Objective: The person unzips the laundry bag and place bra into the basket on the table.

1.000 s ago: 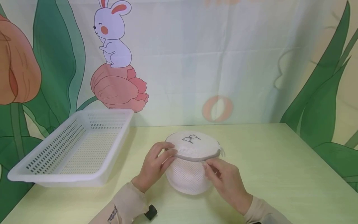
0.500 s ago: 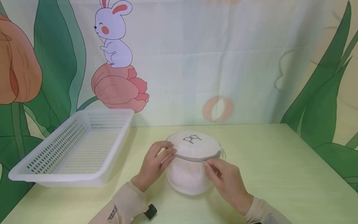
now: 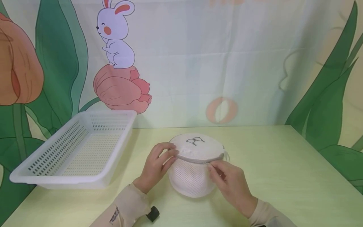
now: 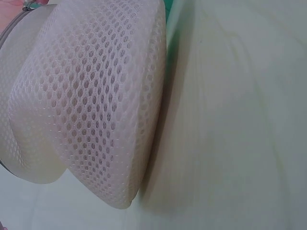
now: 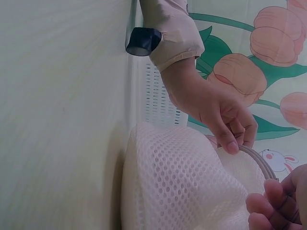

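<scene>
A white mesh laundry bag (image 3: 193,178) stands upright on the table, its round lid (image 3: 208,146) printed with a small bra outline. A grey zipper (image 3: 193,160) runs around the lid's edge. My left hand (image 3: 154,165) grips that edge on the left, thumb below and fingers on top; the right wrist view shows its thumb (image 5: 232,147) against the zippered rim. At the front of the rim, my right hand (image 3: 231,183) pinches the zipper pull between thumb and index finger. The left wrist view shows mostly the bag's honeycomb mesh side (image 4: 96,96), with the left hand out of sight.
A white perforated plastic basket (image 3: 106,175) with nothing in it stands on the left of the pale green table (image 3: 283,176). Behind the table hangs a cloth backdrop (image 3: 181,63) with a rabbit and tulips. A black wrist device (image 3: 153,214) sits at the left sleeve.
</scene>
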Action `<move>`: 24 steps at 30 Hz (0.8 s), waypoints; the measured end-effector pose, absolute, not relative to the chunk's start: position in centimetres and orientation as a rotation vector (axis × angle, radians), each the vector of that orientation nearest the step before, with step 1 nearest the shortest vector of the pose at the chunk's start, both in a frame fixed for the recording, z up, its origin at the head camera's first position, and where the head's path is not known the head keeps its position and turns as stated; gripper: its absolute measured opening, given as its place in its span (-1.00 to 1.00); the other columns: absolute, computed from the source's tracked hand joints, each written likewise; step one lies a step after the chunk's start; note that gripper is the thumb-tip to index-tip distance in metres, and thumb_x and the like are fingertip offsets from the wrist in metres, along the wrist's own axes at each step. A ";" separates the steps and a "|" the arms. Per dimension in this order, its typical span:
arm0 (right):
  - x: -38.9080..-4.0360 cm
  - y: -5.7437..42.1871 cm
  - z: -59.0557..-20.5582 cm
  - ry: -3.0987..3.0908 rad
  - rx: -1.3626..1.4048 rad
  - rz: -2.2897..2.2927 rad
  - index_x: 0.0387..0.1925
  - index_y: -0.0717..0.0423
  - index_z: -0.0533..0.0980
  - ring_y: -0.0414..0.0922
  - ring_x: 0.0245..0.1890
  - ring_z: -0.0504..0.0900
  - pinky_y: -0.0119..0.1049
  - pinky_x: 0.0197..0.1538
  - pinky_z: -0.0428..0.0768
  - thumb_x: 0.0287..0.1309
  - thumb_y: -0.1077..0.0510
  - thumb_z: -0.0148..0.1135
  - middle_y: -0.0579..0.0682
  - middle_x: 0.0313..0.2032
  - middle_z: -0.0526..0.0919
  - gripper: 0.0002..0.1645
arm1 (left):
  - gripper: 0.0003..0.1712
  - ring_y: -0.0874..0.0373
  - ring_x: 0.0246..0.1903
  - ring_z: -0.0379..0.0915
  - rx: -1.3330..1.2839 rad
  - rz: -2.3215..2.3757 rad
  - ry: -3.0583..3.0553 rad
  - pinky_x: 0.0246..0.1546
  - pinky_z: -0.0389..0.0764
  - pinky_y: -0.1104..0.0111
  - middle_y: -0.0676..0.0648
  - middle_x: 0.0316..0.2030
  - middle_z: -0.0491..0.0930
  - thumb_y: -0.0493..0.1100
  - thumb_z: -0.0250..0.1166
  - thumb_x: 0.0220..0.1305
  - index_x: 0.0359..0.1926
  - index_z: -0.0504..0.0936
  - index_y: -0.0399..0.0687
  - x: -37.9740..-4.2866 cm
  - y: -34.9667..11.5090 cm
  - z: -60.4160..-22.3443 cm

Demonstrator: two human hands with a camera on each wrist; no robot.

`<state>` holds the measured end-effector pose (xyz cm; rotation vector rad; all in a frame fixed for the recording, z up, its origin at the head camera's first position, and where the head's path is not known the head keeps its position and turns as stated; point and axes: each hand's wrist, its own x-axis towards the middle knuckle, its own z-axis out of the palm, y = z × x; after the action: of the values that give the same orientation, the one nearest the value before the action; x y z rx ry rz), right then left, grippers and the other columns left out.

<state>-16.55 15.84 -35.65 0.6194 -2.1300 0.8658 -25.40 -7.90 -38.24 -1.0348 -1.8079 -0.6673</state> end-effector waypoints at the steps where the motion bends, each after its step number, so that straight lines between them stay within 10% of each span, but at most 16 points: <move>1: -16.6 15.8 -35.6 -2.132 0.618 0.864 -0.49 0.07 0.56 -0.50 -0.57 0.40 -0.69 -0.54 0.40 0.00 0.40 0.30 -0.21 -0.60 0.58 -0.83 | -0.68 0.01 -0.06 0.49 -1.033 -0.669 -1.810 0.06 0.50 0.34 -0.10 -0.12 0.57 0.02 0.04 0.41 -0.21 0.59 -0.11 -25.4 -7.9 -38.3; 24: -16.7 15.8 -35.9 -2.128 0.645 0.884 -0.48 0.07 0.54 -0.47 -0.56 0.44 -0.69 -0.54 0.42 0.00 0.40 0.31 -0.18 -0.59 0.61 -0.81 | -0.71 -0.01 -0.11 0.48 -1.159 -0.605 -1.681 -0.08 0.55 0.23 -0.18 -0.10 0.55 -0.03 0.09 0.34 -0.15 0.58 -0.15 -24.7 -6.8 -37.5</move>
<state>-16.68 15.79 -35.89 0.6445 -2.1280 0.8837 -24.73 -6.84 -37.51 -1.1592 -1.6809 -0.6052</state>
